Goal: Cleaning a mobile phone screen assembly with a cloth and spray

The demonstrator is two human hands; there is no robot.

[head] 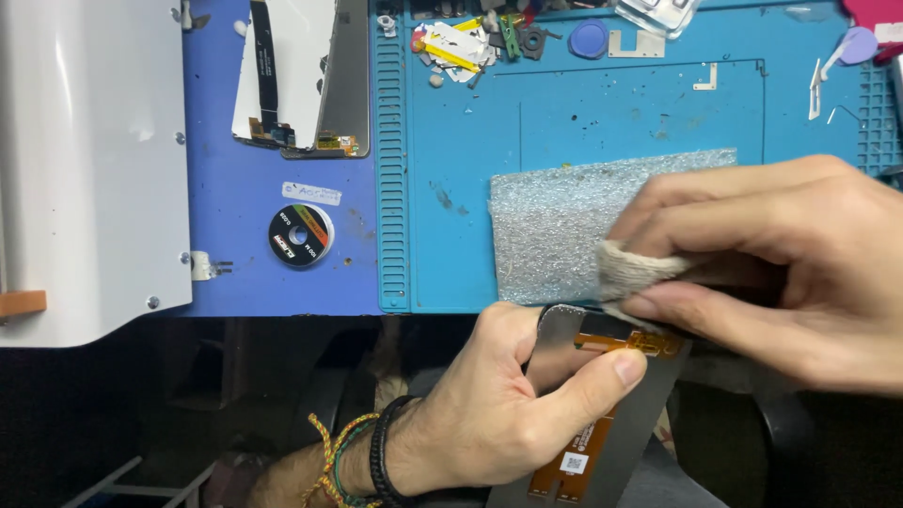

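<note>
The phone screen panel [602,414] is held out over the dark gap in front of the bench, back side up, with an orange flat cable [632,343] showing on it. The left hand [499,404] has it tight, thumb on top and fingers curled under its edge. Right above that grip, the right hand [762,273] pinches a small wad of cloth [640,268] between thumb and fingers and presses it on the top edge of the panel, just beside the orange cable.

Just past the cloth lies a silver foam sheet [564,226] on the blue work mat [451,188]. Farther off to the left sit a small round spool [301,235] and another opened screen [296,75].

A hard rub could snag the orange cable and tear it, since the cloth is so close. The panel hangs over no table, so a loose left grip could let it fall.
</note>
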